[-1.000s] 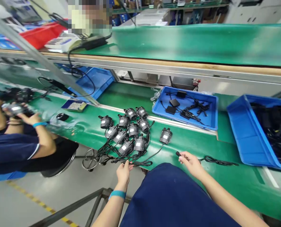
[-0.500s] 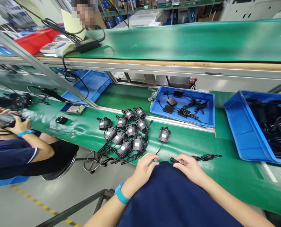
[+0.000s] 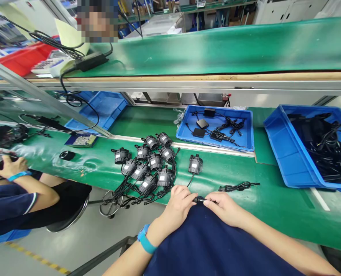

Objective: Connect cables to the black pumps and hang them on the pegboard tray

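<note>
Close to my body, my left hand [image 3: 178,203] pinches one end of a black cable connector [image 3: 199,200], fingers closed. From the other side my right hand [image 3: 226,207] grips a black cable connector that meets it end to end. Whether the two are fully seated is hidden by my fingers. A short cable runs from my left hand up to a single black pump-like unit [image 3: 195,165] with a white label, upright on the green bench. Left of it stands a cluster of similar black units [image 3: 154,162], their cables hanging over the bench edge.
A coiled black cable [image 3: 239,186] lies beyond my right hand. Behind it are a shallow blue tray [image 3: 249,147] with adapters and a deep blue bin [image 3: 282,161] of black cables. A co-worker's hands [image 3: 13,166] are at far left. A shelf edge [image 3: 170,86] crosses above.
My hands have come together; the connector ends, apart before, now meet between my fingers. The view has shifted slightly to the right.
</note>
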The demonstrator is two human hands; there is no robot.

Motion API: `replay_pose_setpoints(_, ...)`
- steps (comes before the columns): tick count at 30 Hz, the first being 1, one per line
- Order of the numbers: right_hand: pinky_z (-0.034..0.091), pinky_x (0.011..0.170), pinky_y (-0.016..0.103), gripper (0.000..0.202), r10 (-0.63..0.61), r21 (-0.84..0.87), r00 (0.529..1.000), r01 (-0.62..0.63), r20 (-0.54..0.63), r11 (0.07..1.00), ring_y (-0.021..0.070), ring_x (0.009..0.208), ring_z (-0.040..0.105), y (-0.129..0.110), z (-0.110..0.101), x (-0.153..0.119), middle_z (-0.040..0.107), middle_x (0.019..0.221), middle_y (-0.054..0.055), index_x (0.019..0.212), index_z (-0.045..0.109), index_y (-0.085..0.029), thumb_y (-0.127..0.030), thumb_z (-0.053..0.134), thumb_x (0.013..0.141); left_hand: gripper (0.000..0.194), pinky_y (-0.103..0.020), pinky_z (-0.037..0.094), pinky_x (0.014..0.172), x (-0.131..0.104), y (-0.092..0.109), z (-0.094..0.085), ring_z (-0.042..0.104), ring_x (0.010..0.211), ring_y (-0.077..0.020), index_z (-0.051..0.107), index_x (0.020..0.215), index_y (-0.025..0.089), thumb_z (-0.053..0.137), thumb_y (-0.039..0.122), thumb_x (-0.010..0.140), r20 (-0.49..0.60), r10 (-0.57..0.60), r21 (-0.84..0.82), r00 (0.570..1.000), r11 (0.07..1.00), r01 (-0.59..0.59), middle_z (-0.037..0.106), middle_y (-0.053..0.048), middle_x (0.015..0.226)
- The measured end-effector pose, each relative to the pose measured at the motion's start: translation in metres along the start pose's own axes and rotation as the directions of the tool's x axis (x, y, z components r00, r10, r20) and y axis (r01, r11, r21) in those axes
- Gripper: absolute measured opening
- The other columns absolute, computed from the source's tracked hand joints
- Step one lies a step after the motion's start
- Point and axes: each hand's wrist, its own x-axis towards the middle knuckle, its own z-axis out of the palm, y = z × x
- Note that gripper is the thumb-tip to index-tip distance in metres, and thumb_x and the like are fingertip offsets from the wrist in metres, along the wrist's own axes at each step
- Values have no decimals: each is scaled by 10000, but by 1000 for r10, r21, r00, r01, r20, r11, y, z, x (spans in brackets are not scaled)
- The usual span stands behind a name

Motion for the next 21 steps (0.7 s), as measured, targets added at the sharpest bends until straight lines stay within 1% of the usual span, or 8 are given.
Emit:
replay_pose_setpoints(3,375,658,288,457,31,-55,999,-30,16,998,143,643,497,-1,-1,0,530,667,-11,697,556,-187,-476,434,1030,220,-385,490,815,1,0,0,544,905,-204,651,1168,184,525,212,990,33,17,3,999,1000,-17,638,-52,864)
replay_pose_setpoints(5,375,651,286,445,60,-73,998,-58,33,996,144,645,505,-2,-3,0,548,675,-6,696,555,-186,-459,440,1028,236,-335,506,751,-1,-1,1,544,865,-189,644,1189,187,517,231,996,73,9,-29,997,1000,-7,619,-47,864)
replay_pose_setpoints(7,385,653,285,426,91,-80,995,-87,52,993,150,657,529,-4,-4,-1,588,695,4,710,574,-184,-439,444,1025,251,-315,519,722,-3,-2,2,550,832,-178,634,1209,190,503,250,1004,115,-4,-47,993,999,10,611,-44,873)
replay_pose_setpoints(10,400,656,284,394,123,-92,990,-117,66,989,161,682,565,-5,-7,-1,640,732,22,733,611,-181,-401,453,1019,256,-324,528,729,-5,-2,3,563,819,-177,630,1214,195,498,274,1009,156,-15,-38,988,999,22,616,-43,886)
replay_pose_setpoints(14,417,676,288,331,120,-118,990,-111,70,987,171,708,596,-6,-8,-3,680,764,31,773,661,-182,-349,489,1000,252,-337,519,736,-4,-2,3,565,818,-181,641,1202,197,501,274,1007,155,-2,-14,988,1000,4,618,-43,880)
replay_pose_setpoints(17,420,683,296,313,107,-146,992,-96,70,985,176,711,604,-6,-8,-4,690,774,36,799,685,-184,-336,496,998,252,-340,510,736,-2,-1,1,563,813,-183,649,1194,198,498,273,1008,157,9,-6,987,1000,-9,620,-42,869)
replay_pose_setpoints(21,403,669,303,339,92,-219,994,-77,59,973,178,687,586,-7,-7,-4,669,746,41,777,674,-185,-344,482,1006,255,-338,504,747,-1,0,0,566,820,-185,654,1195,205,498,279,1007,185,2,-7,983,1000,-1,626,-42,873)
